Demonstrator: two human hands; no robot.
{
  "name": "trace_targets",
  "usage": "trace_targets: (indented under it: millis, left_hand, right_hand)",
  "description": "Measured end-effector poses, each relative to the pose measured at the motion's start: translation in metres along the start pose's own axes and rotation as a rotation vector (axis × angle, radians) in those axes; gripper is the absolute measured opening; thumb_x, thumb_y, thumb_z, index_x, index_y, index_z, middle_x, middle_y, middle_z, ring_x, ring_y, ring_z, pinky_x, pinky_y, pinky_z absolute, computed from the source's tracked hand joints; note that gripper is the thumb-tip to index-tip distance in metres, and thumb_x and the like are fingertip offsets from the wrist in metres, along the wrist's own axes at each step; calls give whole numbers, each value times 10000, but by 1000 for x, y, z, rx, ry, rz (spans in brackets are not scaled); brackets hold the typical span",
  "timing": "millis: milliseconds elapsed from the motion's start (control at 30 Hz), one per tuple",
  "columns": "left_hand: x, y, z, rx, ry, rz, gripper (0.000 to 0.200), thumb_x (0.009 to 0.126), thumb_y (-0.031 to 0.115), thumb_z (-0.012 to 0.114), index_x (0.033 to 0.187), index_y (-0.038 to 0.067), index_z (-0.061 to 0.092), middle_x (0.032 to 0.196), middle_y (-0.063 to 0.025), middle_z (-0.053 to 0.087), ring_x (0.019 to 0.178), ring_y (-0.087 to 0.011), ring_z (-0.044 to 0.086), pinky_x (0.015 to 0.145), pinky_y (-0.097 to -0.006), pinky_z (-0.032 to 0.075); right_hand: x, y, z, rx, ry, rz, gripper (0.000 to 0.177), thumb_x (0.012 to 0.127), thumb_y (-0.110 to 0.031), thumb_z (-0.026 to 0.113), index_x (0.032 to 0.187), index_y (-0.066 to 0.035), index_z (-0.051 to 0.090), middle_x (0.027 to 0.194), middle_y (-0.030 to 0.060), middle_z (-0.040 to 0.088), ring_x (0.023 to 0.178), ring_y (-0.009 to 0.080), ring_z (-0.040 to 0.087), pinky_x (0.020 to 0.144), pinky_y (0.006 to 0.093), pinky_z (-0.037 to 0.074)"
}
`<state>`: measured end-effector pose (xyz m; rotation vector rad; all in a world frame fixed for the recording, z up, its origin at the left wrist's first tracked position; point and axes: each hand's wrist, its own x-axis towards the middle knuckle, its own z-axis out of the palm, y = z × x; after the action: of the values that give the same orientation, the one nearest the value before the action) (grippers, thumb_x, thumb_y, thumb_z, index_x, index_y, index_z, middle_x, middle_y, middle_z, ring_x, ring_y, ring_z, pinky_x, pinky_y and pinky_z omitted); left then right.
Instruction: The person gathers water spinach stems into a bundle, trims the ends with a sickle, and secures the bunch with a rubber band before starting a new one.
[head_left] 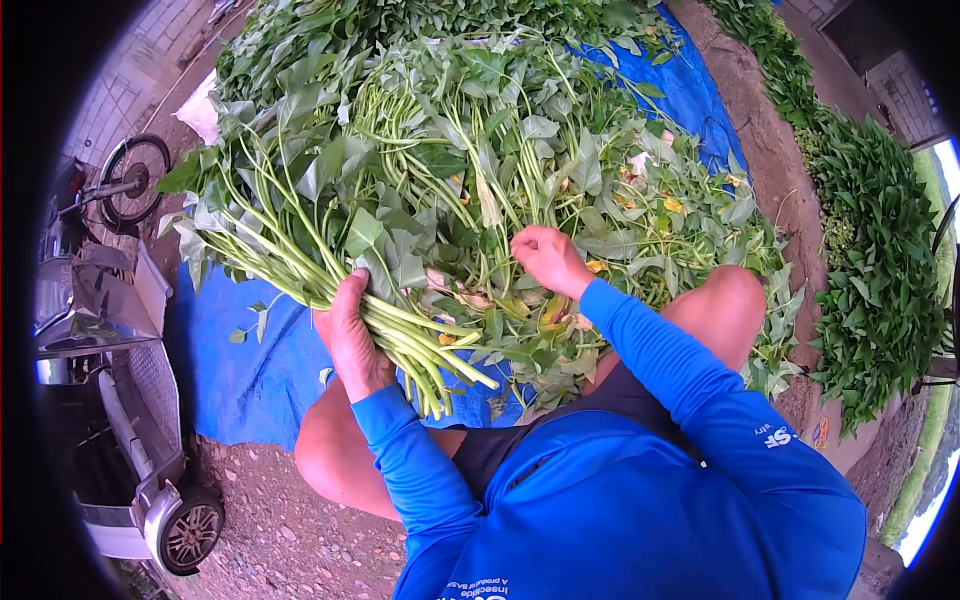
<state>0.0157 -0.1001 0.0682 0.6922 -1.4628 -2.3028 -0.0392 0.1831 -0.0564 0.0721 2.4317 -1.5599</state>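
My left hand (pixel 352 332) is wrapped around a thick bunch of water spinach (pixel 418 330). The cut stem ends point toward my lap, and the leafy tops spread to the upper left. Over the loose pile of water spinach (pixel 520 140) in front of me is my right hand (pixel 553 262). Its fingers are curled together close to some stems; whatever may be between them is hidden. Yellowed leaves (pixel 553 308) and scraps lie just below that hand.
A blue tarp (pixel 250 375) lies under the greens. More leafy greens (pixel 865 250) are heaped along the right side. At the left stands a motorcycle with a sidecar, its small wheel (pixel 190 530) on gravelly ground (pixel 275 510). My bent knees flank the near edge of the pile.
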Motion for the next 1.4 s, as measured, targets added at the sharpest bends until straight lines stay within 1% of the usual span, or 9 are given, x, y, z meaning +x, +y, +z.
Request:
trace_targets:
  millis: [67,133,233,400,567,700,833,967,1400]
  left_hand:
    - [4,-6,-2,14,-29,-15,328,917,72,714,1217,-41,640,1008,-142,732,812,-257,748,719,-396,653]
    - [3,-8,6,32,-48,-41,346,916,68,713,1233,-47,638,1015,-138,733,839,-254,751,735,-396,655]
    - [-1,-10,12,25,-54,-91,412,915,75,722,1297,-53,635,1065,-131,739,874,-240,748,789,-380,644]
    - [-1,-11,18,34,-47,-73,398,907,89,744,1269,-55,661,1082,-113,742,913,-218,735,837,-366,619]
    - [1,-15,23,6,-57,-137,348,912,98,739,1222,-53,689,1060,-109,747,896,-209,734,822,-352,610]
    - [-4,-16,23,4,-72,-153,326,915,105,738,1199,-49,700,1038,-102,747,870,-197,729,805,-343,604]
    - [-11,-10,27,36,-78,-128,329,907,88,749,1205,-35,685,1015,-77,732,841,-176,706,783,-328,591]
    - [-9,-12,22,69,-109,-142,397,901,75,765,1269,-16,648,1029,-71,729,864,-177,714,778,-332,603]
    - [-5,-24,27,-19,-202,-188,546,887,7,783,1387,-41,568,1069,-99,747,869,-186,746,755,-341,640]
  right_hand:
    - [65,28,15,-164,357,-91,187,929,-177,682,1005,-42,787,984,255,768,946,416,755,884,461,600]
    - [98,32,25,-174,402,71,170,919,-180,708,989,-50,792,987,275,760,981,438,745,901,485,592]
    - [115,31,14,-338,32,131,226,916,-232,762,1031,-42,801,1005,245,780,977,399,759,916,464,591]
    - [93,3,-18,88,85,133,275,978,-239,778,1143,-20,808,1030,78,793,895,165,701,882,345,566]
    - [70,-21,-56,545,23,331,205,1033,-114,666,1223,-41,690,1045,89,771,882,168,725,778,355,586]
    - [59,-25,-61,605,175,464,251,1058,-40,512,1285,-46,620,1087,88,710,886,213,725,799,412,620]
    - [53,-24,-84,772,-75,448,306,1076,-56,576,1382,-30,575,1145,101,695,932,203,688,867,392,619]
    - [36,-48,-98,747,-172,211,299,1047,-109,703,1330,-21,662,1106,48,697,892,141,669,815,306,596]
    - [-47,-131,-119,527,-23,-262,368,970,-65,805,1310,25,698,1056,27,718,891,105,672,798,292,565]
